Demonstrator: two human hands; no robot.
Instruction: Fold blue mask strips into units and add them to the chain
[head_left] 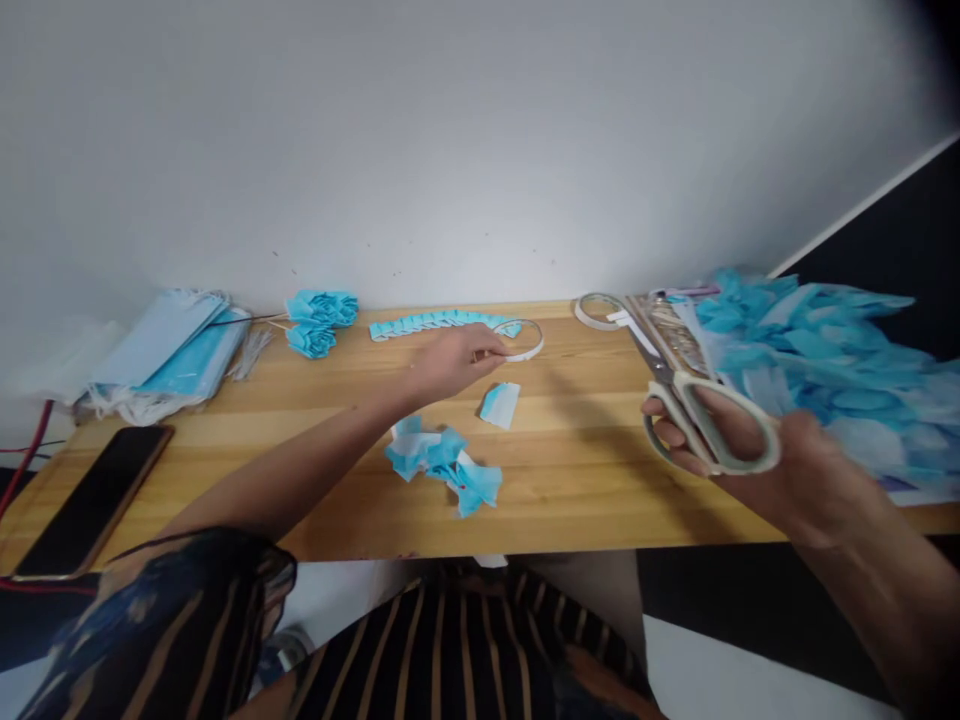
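– Holding what, each of the hands?

– Left hand [454, 362]: fingertips pinched on a narrow white ring [529, 355], likely a slim tape roll. Right hand [799, 470]: gripping scissors [694, 424] by the pale handles, blades pointing away. Hands well apart, both above the worktop [600, 520].

– Where does the ring sit?

– Near the middle, by the right end of the pleated blue strip [420, 323]. Cut blue-and-white piece [500, 405] on the nearer side. Second roll [592, 322] off to the right, close to the scissors' tips.

– Handling?

– Ring: probably light, fairly stiff, thin-walled; a hard squeeze could bend it. Best held lightly at the rim, fingers off any sticky face. Scissors: likely the heaviest item in hand, rigid; hold by the handle loops, clear of the blades.

– And the blue stuff?

– Soft, by the look of it. Crumpled pieces [442, 455] would crease or snag; lift by an edge. Strip: its folds could flatten under a full grip; support both ends. Loose pile [832, 345], far right: feather-light, easily scattered by a sleeve.
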